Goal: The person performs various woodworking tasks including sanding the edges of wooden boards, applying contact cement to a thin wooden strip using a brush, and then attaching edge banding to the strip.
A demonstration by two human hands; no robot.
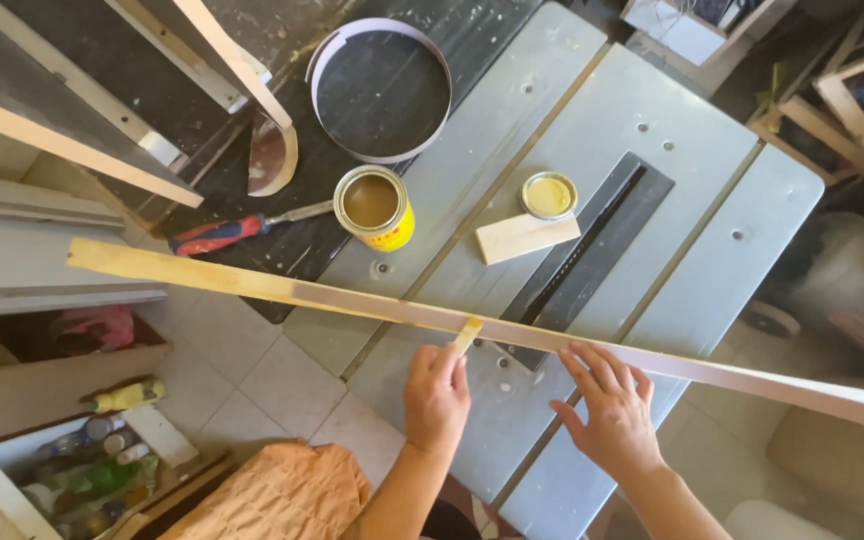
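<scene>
My left hand [436, 393] pinches a small wooden spreader [467, 334] against the long wooden strip [372, 306] lying across the table saw [652, 300]; my right hand [612, 410] rests spread on the strip. Beyond it stand an open glue can [374, 207], its lid [549, 195], a wood block [527, 238] and a screwdriver [232, 233]. Tiled floor lies below.

Grey metal saw table [592, 130] with a dark blade slot [592, 240] near its middle. Directly on it: open yellow tin of brown glue [376, 208] at the left edge, its round lid [549, 195] beside a small pale wood block [527, 238] just left of the slot – lid and block touching. Long thin wood strip [352, 300] spans the near part, overhanging both side edges.
</scene>
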